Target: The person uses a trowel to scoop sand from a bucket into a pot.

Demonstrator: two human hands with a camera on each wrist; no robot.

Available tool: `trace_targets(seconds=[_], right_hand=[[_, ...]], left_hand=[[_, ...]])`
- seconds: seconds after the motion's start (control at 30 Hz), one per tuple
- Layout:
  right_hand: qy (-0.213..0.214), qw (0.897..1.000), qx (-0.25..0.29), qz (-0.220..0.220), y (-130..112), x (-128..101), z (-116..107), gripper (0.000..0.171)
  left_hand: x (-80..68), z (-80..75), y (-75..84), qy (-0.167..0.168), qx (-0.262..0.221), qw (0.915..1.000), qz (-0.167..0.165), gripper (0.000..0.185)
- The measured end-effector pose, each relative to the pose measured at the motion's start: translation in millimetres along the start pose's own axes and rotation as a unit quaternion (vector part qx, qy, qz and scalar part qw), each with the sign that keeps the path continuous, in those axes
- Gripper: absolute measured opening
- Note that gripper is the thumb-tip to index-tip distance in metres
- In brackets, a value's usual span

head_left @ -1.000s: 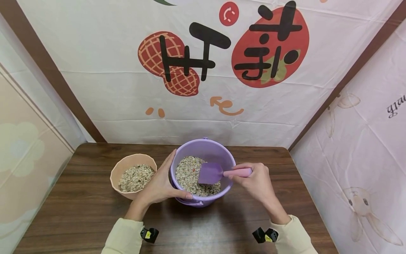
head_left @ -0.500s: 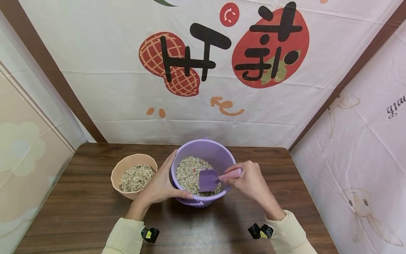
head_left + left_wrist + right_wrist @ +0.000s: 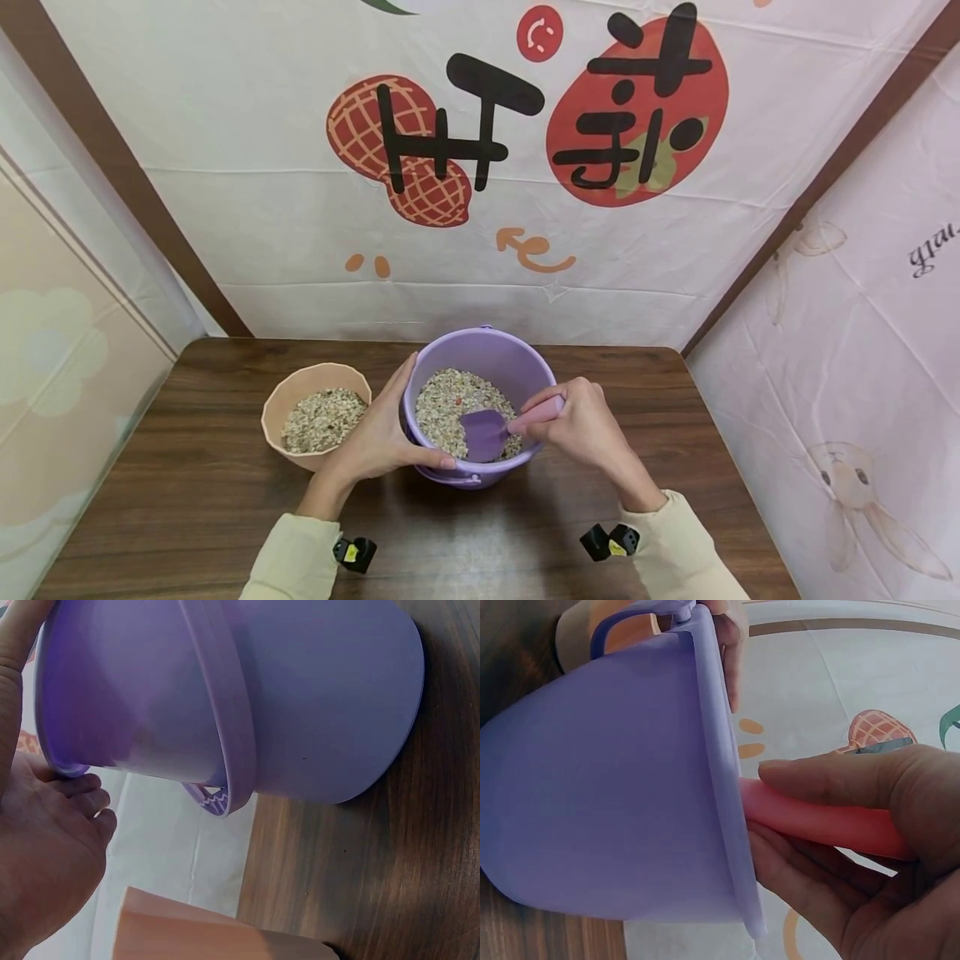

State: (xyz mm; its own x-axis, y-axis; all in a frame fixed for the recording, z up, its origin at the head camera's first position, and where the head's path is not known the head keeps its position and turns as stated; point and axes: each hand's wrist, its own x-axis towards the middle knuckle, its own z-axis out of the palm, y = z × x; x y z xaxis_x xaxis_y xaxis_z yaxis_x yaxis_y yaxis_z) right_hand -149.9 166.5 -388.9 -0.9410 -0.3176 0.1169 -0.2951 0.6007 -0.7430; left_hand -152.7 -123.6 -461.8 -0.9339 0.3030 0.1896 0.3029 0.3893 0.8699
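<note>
Bucket: purple bucket (image 3: 487,354) at lower centre of the head view, standing on the worktop (image 3: 187,492); its handle (image 3: 453,479) hangs down on the near side.
Grain: mixed flakes and seeds (image 3: 442,400) lie inside the bucket, filling the bottom.
Spatula: purple blade (image 3: 483,433) rests on the grain toward the near right wall; the pink handle (image 3: 536,414) crosses the rim on the right.
Right hand: right hand (image 3: 581,425) just right of the bucket, fingers (image 3: 840,780) curled round the pink handle, thumb below it, knuckles against the rim.
Left hand: left hand (image 3: 378,437) on the left wall of the bucket, fingers spread and fairly straight, thumb (image 3: 427,458) lying along the near side under the rim, palm pressed to the wall.
Bowl: peach bowl (image 3: 281,408) just left of the bucket, partly behind the left hand, holding the same kind of grain (image 3: 322,417).
Sleeves: pale yellow cuffs (image 3: 296,554) at the bottom edge, each with a small black clip near the wrist.
Backdrop: white cloth (image 3: 262,217) across the upper frame with peanut and red fruit prints and black characters; a rabbit-print sheet (image 3: 862,375) at right.
</note>
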Motion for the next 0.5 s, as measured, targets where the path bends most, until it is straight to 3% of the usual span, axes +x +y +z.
trace_targets(seconds=[0.3,0.5], right_hand=[[0.008,0.997,0.072,0.04,3,4,9,0.014],[0.026,0.995,0.086,0.053,6,6,15,0.011]], left_hand=[[0.0,-1.0,0.2,0.0,-0.003,1.0,-0.001,0.152],[-0.1,-1.0,0.6,0.001,-0.005,1.0,-0.002,0.153]])
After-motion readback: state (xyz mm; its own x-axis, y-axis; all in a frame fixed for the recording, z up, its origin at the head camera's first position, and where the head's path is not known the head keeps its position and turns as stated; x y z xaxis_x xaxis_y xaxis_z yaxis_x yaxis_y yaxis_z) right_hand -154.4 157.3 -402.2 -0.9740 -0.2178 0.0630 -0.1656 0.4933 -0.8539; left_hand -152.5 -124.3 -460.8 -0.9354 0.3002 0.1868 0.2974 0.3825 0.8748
